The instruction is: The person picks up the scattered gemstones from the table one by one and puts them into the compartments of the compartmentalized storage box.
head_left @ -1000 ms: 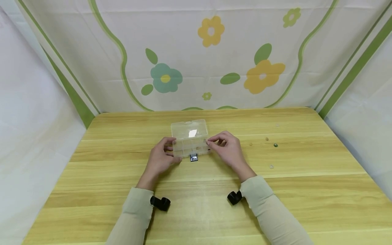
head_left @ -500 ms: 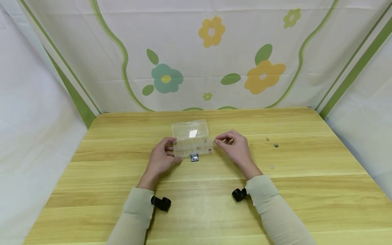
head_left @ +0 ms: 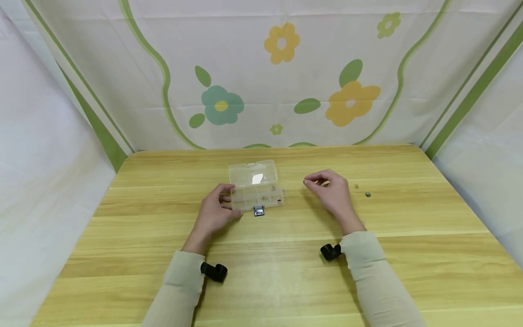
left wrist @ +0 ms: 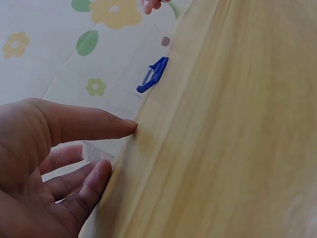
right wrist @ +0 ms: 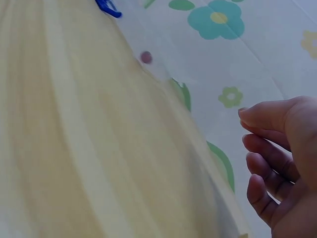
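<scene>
A clear plastic compartment box (head_left: pixel 249 204) lies on the table, its lid (head_left: pixel 244 173) tilted back. Its blue latch (left wrist: pixel 154 74) sticks out from the front. Several small button-like pieces are in the compartments, including a dark reddish one (right wrist: pixel 146 57) near the right end. My left hand (head_left: pixel 214 211) grips the left end, thumb along the front and fingers round the side and back. To the right of the box, my right hand (head_left: pixel 333 193) hovers above the table. Its thumb and index tips come together, the other fingers loosely curled; nothing shows between them.
Right of my right hand lie a dark green round piece (head_left: pixel 368 194), a brownish one (head_left: pixel 356 186) and a pale one (head_left: pixel 370 168) farther back. A flowered cloth (head_left: pixel 261 77) hangs behind the wooden table (head_left: pixel 269 281).
My right hand has drawn away from the right end of the box, moving right over the table. My left hand and the box stay in place.
</scene>
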A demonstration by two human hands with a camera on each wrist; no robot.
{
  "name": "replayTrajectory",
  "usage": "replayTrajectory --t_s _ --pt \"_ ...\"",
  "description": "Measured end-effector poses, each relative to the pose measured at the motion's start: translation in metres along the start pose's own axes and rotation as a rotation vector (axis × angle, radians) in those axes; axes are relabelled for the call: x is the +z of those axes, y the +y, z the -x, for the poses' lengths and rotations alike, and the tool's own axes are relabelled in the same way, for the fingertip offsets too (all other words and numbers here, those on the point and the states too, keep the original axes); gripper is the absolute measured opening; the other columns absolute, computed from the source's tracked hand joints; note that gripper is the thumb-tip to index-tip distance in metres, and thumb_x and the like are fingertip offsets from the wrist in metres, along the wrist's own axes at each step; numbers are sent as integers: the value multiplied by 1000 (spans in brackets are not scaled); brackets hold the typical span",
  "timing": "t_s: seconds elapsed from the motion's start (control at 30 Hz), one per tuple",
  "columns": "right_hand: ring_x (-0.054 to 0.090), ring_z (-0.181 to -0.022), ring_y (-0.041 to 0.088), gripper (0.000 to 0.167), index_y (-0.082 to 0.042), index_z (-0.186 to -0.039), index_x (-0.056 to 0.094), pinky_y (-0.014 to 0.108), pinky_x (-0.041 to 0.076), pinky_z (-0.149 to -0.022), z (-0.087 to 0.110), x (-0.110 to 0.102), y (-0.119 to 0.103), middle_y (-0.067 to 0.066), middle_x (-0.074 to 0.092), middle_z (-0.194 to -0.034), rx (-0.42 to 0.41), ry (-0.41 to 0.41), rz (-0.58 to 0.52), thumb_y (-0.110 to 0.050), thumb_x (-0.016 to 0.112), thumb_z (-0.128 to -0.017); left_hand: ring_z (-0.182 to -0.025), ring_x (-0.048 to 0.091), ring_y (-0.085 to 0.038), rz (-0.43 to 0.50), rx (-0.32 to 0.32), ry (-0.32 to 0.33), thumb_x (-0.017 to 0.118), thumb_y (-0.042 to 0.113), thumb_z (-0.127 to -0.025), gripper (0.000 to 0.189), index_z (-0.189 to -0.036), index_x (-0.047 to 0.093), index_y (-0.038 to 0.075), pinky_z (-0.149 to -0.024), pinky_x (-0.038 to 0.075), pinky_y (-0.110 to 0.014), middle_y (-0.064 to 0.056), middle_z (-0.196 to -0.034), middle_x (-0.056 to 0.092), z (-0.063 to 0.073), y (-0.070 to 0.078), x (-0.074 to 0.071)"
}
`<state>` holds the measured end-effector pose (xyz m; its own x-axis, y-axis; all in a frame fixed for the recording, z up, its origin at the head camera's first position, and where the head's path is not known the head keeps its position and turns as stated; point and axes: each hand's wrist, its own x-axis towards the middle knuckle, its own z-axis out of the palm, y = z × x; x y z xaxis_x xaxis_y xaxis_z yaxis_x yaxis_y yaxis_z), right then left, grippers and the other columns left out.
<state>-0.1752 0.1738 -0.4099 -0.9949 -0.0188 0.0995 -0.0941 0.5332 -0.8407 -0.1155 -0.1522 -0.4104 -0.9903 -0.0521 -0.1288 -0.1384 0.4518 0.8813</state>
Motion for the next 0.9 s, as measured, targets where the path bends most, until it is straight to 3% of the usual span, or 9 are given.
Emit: replayTrajectory --t_s 0.4,0.9 --pt "59 -109 21 28 -20 -116 81 35 50 -82 -2 -29 15 4 71 -120 66 -27 71 -42 75 -101 -115 67 -36 -1 0 2 88 -5 -82 74 -149 58 7 -100 60 -47 -20 -141 63 0 0 0" --pt "59 -109 22 35 -17 -121 80 32 50 -80 -2 -44 25 9 71 -121 129 -45 103 -45 74 -102 -114 68 -35 11 4 3 88 -5 -82 75 -149 57 7 -99 60 -46 -19 -141 63 -1 -1 0"
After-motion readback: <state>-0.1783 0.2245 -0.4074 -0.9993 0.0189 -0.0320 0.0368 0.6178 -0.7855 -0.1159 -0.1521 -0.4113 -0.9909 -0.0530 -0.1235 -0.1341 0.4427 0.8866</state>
